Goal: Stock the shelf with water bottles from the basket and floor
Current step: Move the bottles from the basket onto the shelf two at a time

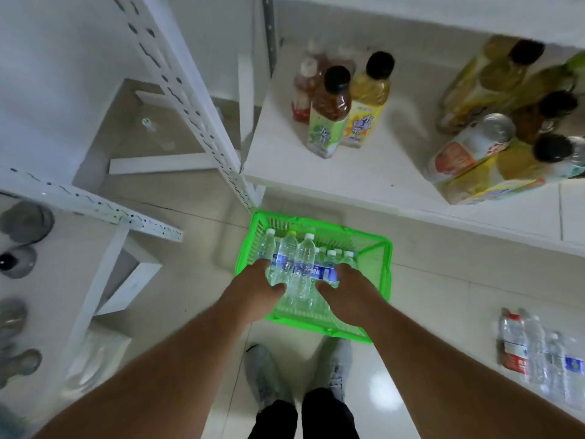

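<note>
A green plastic basket point(376, 248) stands on the floor below the white shelf point(364, 172), with several clear water bottles in it. Both my hands reach down over it and hold a bunch of water bottles point(300, 264) between them. My left hand point(262, 280) grips the bunch from the left with the thumb curled over the front. My right hand point(345, 286) grips it from the right in the same way. More water bottles point(538, 353) lie in a group on the floor at the right.
On the shelf stand tea bottles point(338, 106) and, to the right, a pack of yellow drinks and cans point(493, 137). A white perforated rack post point(196, 99) rises at the left. Grey round objects point(22, 223) sit on a left shelf. My shoes point(266, 375) stand behind the basket.
</note>
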Tool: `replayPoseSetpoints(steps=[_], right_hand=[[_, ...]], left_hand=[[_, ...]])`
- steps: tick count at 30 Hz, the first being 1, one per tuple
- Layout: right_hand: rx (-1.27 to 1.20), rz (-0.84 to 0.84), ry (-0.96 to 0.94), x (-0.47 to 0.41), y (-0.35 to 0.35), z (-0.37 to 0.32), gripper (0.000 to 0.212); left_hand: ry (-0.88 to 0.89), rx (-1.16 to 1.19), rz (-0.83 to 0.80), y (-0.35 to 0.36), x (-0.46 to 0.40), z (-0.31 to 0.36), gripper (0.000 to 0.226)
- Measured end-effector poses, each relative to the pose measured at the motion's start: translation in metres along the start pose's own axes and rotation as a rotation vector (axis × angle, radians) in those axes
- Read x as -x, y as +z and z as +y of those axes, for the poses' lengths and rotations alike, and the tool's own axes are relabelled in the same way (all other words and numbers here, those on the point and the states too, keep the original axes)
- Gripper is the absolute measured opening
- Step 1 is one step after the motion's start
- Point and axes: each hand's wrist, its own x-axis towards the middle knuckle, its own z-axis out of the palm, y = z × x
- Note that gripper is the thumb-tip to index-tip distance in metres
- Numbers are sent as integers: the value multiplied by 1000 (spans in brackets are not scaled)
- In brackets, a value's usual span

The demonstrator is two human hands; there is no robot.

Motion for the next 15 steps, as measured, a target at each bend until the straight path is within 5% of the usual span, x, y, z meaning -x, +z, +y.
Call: replayPoseSetpoints(steps=[15], right_hand=[[-405, 62, 221, -281, 149, 65, 55]], left_hand=[[-123, 186, -22, 165, -231, -95, 81]])
